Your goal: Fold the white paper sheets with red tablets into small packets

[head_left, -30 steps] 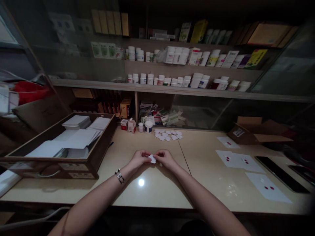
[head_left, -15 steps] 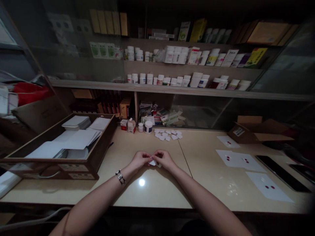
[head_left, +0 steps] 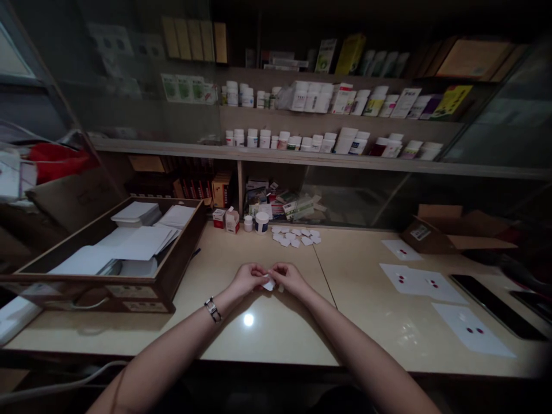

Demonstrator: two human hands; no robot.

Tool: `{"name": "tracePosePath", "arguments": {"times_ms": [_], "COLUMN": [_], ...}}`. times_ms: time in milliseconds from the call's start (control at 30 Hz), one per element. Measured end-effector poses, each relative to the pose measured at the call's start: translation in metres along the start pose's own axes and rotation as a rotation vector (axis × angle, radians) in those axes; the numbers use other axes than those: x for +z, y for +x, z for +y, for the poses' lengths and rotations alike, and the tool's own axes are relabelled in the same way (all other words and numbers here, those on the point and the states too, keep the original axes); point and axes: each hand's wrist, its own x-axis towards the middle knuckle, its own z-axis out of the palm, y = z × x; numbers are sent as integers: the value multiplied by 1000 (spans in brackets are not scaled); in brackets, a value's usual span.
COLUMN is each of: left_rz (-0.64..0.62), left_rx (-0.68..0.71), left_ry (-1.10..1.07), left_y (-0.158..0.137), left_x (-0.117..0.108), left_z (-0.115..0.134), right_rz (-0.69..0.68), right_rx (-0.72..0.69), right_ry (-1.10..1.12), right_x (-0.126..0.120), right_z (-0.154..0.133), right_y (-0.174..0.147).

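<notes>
A small white folded paper (head_left: 269, 284), partly hidden, is pinched by the left hand (head_left: 247, 280) and right hand (head_left: 290, 278) over the cream tabletop (head_left: 280, 339). A brown wooden drawer (head_left: 183, 261) holds white paper sheets (head_left: 140, 241); an open brown cardboard box (head_left: 429, 236) is unclear inside.

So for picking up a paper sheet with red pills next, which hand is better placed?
Likely the right hand: the white sheets with red pills lie on its side, farther from the left hand. Both hands, though, are occupied with the small white paper.
</notes>
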Motion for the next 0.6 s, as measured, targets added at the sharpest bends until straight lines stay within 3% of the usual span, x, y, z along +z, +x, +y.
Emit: {"name": "tracePosePath", "arguments": {"times_ms": [100, 233, 600], "left_rz": [34, 59, 95], "left_rx": [44, 64, 22], "left_ry": [-22, 2, -64], "left_y": [1, 2, 3], "left_x": [-2, -3, 2], "left_z": [1, 1, -4], "right_rz": [-109, -64, 78], "right_rx": [101, 151, 0], "right_ry": [52, 106, 75], "right_x": [-7, -7, 6], "right_z": [-4, -4, 8], "right_y": [-2, -3, 2]}}
